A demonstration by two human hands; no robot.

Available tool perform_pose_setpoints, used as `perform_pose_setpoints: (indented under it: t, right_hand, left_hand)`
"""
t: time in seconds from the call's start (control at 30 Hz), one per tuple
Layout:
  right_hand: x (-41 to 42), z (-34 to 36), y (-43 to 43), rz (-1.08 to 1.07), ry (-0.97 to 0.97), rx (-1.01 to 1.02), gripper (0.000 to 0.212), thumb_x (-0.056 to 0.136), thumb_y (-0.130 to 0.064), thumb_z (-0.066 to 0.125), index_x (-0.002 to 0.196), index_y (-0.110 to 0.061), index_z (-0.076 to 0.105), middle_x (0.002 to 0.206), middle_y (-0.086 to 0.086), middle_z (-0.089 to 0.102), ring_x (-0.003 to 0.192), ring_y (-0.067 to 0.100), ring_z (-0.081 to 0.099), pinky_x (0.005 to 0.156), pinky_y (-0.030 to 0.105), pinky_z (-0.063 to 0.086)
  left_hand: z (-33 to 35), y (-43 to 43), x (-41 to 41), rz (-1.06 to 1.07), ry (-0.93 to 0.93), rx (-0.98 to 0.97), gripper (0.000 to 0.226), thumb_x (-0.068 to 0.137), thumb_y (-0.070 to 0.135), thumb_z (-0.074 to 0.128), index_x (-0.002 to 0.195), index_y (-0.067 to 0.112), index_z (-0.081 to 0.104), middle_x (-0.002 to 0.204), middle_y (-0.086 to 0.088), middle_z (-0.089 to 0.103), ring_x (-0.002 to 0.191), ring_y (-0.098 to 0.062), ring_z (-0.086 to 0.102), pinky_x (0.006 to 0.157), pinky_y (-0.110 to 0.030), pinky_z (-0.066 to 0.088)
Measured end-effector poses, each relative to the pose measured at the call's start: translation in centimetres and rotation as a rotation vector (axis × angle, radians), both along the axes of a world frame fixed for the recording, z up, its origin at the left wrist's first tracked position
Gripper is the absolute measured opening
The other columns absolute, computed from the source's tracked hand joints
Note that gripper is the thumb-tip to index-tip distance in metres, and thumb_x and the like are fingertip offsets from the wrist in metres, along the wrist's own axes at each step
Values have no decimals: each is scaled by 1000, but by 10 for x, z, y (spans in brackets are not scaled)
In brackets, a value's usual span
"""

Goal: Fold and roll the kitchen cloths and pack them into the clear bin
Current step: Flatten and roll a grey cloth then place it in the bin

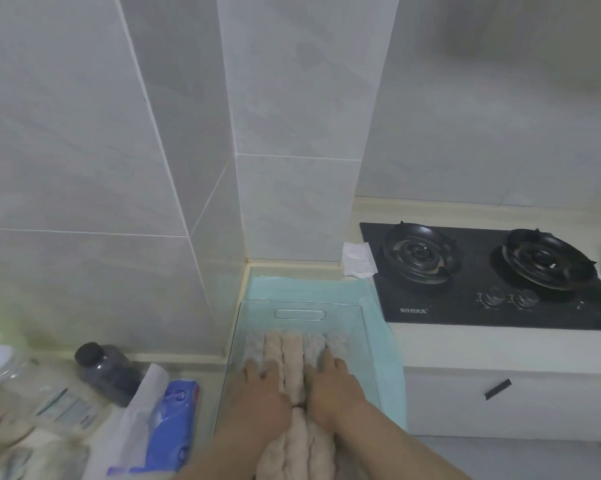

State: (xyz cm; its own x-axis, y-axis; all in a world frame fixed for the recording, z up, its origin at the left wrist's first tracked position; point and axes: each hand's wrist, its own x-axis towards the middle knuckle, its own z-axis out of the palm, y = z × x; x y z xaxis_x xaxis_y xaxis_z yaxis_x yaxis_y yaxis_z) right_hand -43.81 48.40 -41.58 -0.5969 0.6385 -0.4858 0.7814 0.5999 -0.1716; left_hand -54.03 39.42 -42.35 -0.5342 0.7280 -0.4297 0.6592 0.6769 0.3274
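Observation:
The clear bin (pixel 300 314) stands on a light green cloth (pixel 347 289) on the counter, its far wall bearing a handle slot. Several rolled beige and grey cloths (pixel 293 348) lie side by side inside it, running toward me. My left hand (pixel 262 393) lies flat on the rolls left of the middle, fingers straight. My right hand (pixel 330 386) presses on the rolls to the right, fingers spread and straight. Both forearms come in from the bottom edge and hide the near ends of the rolls.
A black two-burner gas hob (pixel 493 275) sits right of the bin, with white paper (pixel 357 259) at its corner. To the left are a dark jar (pixel 106 372), a blue packet (pixel 172 424), a glass jar (pixel 1 362) and plastic wrapping. A tiled pillar rises just behind the bin.

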Motion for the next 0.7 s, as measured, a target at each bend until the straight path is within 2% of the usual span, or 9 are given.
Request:
perform_pose_setpoints:
  t: [0.07, 0.2, 0.3, 0.43, 0.5, 0.57, 0.63, 0.67, 0.7]
  right_hand:
    - [-4, -8, 4, 5, -71, 7, 68, 89, -36, 52, 149, -15, 25, 159, 19, 1, 143, 36, 10, 112, 45, 24]
    - [-5, -16, 0, -19, -147, 13, 72, 92, -35, 48, 149, -4, 18, 157, 22, 1, 140, 38, 13, 112, 40, 26]
    - [-7, -13, 1, 56, -110, 49, 72, 90, -31, 50, 150, -10, 15, 157, 20, 1, 140, 39, 13, 112, 44, 23]
    - [-10, -19, 8, 237, -102, 56, 77, 93, -35, 50, 153, -23, 4, 160, 11, -6, 146, 35, 1, 116, 47, 13]
    - [-9, -18, 10, 225, -110, 29, 77, 93, -37, 50, 153, -21, 5, 160, 12, -1, 146, 34, 3, 116, 46, 13]
    - [-6, -9, 8, 194, -60, -28, 73, 91, -31, 52, 152, -18, 14, 158, 13, 8, 144, 34, 10, 115, 45, 19]
    - [3, 3, 4, 121, 67, -69, 53, 89, -22, 53, 139, -14, 39, 140, 14, 36, 131, 30, 32, 107, 39, 35]
    - [9, 13, 0, 58, 117, -95, 36, 89, -18, 51, 124, -12, 51, 117, 9, 50, 117, 25, 45, 96, 33, 43]
    - [16, 24, -7, 11, 107, -139, 24, 91, -15, 47, 112, -11, 57, 94, 2, 52, 104, 22, 51, 82, 28, 47]
  left_hand:
    - [-8, 7, -1, -33, -32, -4, 64, 91, 38, 41, 150, 29, 17, 157, -22, -4, 146, -38, 0, 117, -43, 18]
    - [-18, 7, -8, -127, -78, 26, 58, 94, 33, 44, 149, 31, 26, 158, -21, -7, 147, -33, -9, 118, -36, 13]
    - [-16, 8, -14, -152, -100, 1, 62, 92, 32, 47, 150, 31, 24, 158, -20, -11, 147, -32, -13, 117, -36, 14]
    - [-9, 11, -11, -128, -40, -73, 69, 90, 33, 47, 152, 29, 16, 158, -20, -13, 147, -33, -13, 117, -40, 19]
    - [-4, 11, -12, -120, -21, -102, 69, 90, 33, 47, 152, 27, 16, 157, -21, -13, 147, -33, -8, 116, -39, 22]
    - [5, 9, -11, -127, -17, -119, 67, 90, 32, 47, 151, 26, 20, 157, -22, -8, 147, -34, 0, 113, -38, 26]
    - [14, 2, -8, -137, 29, -110, 60, 89, 28, 46, 146, 22, 30, 156, -22, 9, 143, -35, 18, 110, -36, 33]
    - [18, -4, -6, -145, 60, -101, 53, 88, 25, 45, 140, 19, 38, 150, -20, 23, 136, -33, 32, 107, -34, 37]
    - [23, -12, -3, -139, 60, -105, 44, 88, 21, 43, 132, 16, 44, 143, -15, 36, 127, -29, 43, 102, -32, 41]
